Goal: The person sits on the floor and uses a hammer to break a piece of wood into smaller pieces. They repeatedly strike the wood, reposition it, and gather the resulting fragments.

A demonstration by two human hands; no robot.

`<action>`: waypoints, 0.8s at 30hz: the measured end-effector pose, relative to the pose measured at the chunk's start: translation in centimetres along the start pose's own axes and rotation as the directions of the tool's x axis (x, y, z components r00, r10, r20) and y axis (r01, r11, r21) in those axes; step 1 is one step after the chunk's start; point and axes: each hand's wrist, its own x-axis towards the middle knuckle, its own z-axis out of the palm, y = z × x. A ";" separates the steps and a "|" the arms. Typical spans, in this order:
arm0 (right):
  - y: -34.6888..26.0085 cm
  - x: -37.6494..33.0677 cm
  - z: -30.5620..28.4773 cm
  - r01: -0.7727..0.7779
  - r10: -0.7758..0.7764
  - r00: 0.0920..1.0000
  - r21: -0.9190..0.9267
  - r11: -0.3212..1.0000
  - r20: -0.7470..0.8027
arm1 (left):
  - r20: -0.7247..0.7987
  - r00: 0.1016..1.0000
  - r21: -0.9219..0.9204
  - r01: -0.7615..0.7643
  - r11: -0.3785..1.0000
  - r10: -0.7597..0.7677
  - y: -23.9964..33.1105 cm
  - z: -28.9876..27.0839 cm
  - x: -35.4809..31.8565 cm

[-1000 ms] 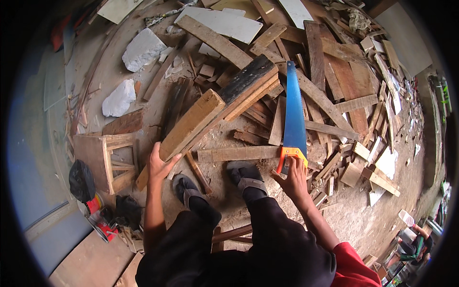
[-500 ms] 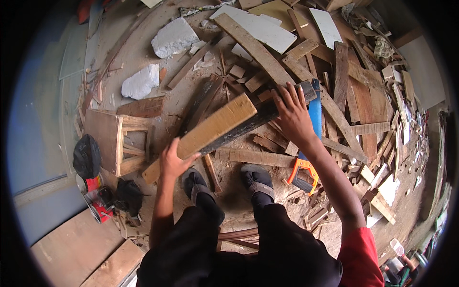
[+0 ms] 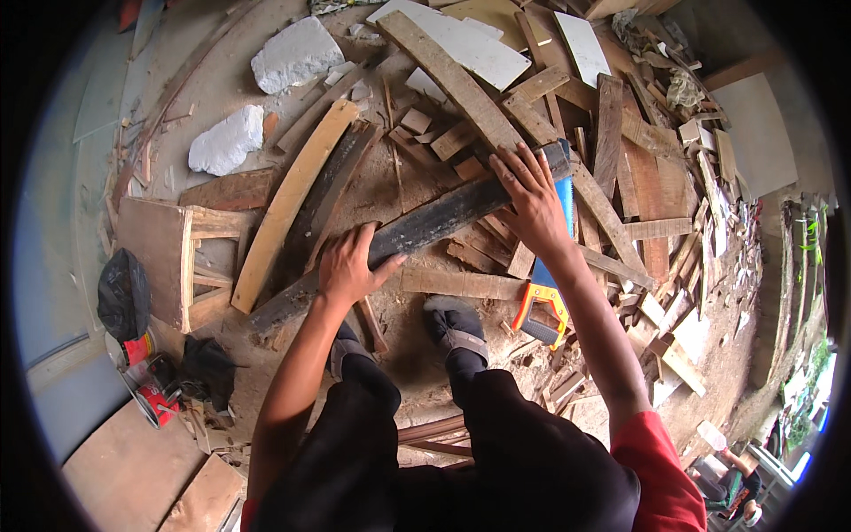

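A long, dark, worn wooden beam (image 3: 439,215) lies slantwise in front of me. My left hand (image 3: 351,266) is closed around its middle-left part, thumb on the near side. Over its far right end my right hand (image 3: 534,199) is wrapped, fingers across the top. Behind that end, a handsaw (image 3: 542,310) with a blue blade and an orange-and-black handle is partly covered by the beam and hand. To the left, a lighter yellowish plank (image 3: 294,206) rests beside another dark timber (image 3: 324,191), apart from both hands.
Loose planks and offcuts (image 3: 651,133) are heaped at the right. Two white chunks (image 3: 297,55) lie at the far left. A wooden frame box (image 3: 168,257), a black bag (image 3: 124,288) and a red can (image 3: 155,403) stand at the left. My feet (image 3: 456,328) are below the beam.
The yellowish plank has left my left hand and now lies farther left. My left hand has taken hold of the dark beam. My right hand keeps its grip on the far end.
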 end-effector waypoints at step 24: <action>-14.2 1.4 -2.0 0.362 -0.458 0.871 0.394 0.845 0.181 | -0.448 0.858 -0.382 0.070 0.921 -0.251 -2.0 -5.0 -10.7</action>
